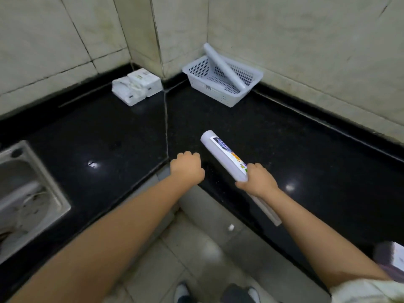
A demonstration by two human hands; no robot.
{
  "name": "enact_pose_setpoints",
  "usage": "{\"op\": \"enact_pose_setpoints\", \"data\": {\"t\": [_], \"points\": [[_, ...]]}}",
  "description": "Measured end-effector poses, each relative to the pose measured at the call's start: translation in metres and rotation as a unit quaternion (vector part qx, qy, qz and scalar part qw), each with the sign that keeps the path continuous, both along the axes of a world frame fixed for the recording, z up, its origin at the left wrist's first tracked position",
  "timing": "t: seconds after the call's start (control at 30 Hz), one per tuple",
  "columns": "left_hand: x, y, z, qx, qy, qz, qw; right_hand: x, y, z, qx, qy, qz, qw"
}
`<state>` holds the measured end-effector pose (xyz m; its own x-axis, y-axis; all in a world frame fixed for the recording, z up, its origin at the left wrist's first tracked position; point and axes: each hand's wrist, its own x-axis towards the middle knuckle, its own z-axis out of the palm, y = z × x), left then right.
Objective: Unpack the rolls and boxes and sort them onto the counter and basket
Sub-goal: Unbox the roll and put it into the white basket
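Observation:
My right hand [259, 180] grips a white roll [220, 153] with a printed label, held over the black counter [284, 149] and pointing away to the upper left. A thin white strip [265, 209] sticks out below that hand. My left hand [187, 167] is curled shut at the counter's inner corner edge and holds nothing that I can see. At the back stands a white perforated basket [196, 71] with one plain white roll [223, 66] leaning in it. Two white boxes [136, 85] lie on the counter in the back corner.
A steel sink [28, 191] is set into the counter at the left. Tiled walls [306, 40] close off the back. A white and dark object [393, 259] lies at the right edge. The tiled floor [196, 259] and my shoes show below.

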<state>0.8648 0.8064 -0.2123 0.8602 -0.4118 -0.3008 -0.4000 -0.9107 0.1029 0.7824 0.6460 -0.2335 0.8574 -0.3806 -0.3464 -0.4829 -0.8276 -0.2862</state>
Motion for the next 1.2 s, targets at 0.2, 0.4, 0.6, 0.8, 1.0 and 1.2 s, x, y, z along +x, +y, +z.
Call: {"op": "enact_pose_setpoints", "data": {"t": [0.2,0.4,0.6,0.8,1.0,1.2], "points": [[0.032,0.014,-0.036,0.009,0.053,-0.01,0.999,0.034,-0.002,-0.023,-0.003,0.021,-0.021,1.0],[0.082,-0.035,-0.045,-0.009,0.066,-0.034,0.997,0.076,-0.035,-0.041,0.001,0.018,-0.022,1.0],[0.136,-0.073,-0.05,-0.026,0.044,-0.051,0.997,0.108,-0.059,-0.055,0.001,0.018,-0.008,1.0],[0.176,-0.083,-0.066,-0.074,0.028,-0.119,0.99,0.109,-0.062,-0.068,-0.036,0.028,0.014,0.999],[0.213,-0.103,-0.076,-0.045,0.059,-0.24,0.968,0.098,-0.062,-0.064,-0.037,-0.011,-0.002,0.999],[0.227,-0.11,-0.074,-0.007,0.065,-0.283,0.957,0.112,-0.089,-0.041,0.024,-0.037,-0.046,0.998]]}}
